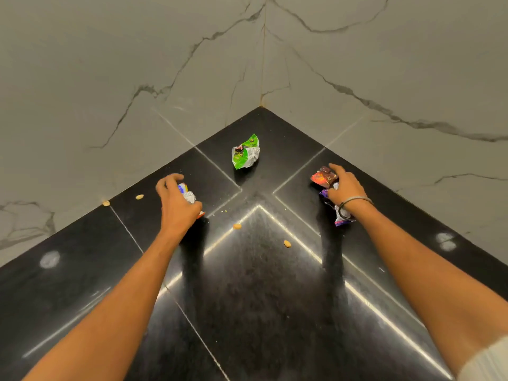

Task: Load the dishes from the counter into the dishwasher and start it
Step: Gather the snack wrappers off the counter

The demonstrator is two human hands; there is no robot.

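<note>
In the head view, both arms reach forward over the black bench, toward the corner where two marble walls meet. The left hand has its grip curled around a crumpled white and silver wrapper, which shows only between the fingers and the palm. The right hand has its grip pinching a red and brown wrapper at the fingertips, and a purple wrapper lies under the palm and the wrist; it seems gathered in the same hand, but this cannot be told for sure. A thin bracelet sits on the right wrist.

Probably the wrappers are held like this because the person collects rubbish from the bench, one piece per hand, before the dishes are handled.

Beyond both grips, nearer to the corner and between the two hands, a green wrapper lies free on the bench, touched by nothing. Some peanuts lie scattered, one to the left of the left grip and others nearer to the person than both grips.

No dish, no dishwasher and no container is visible in this view, so the task's things are outside the picture. The wrappers look empty and flattened, but what is inside them cannot be seen.
</note>
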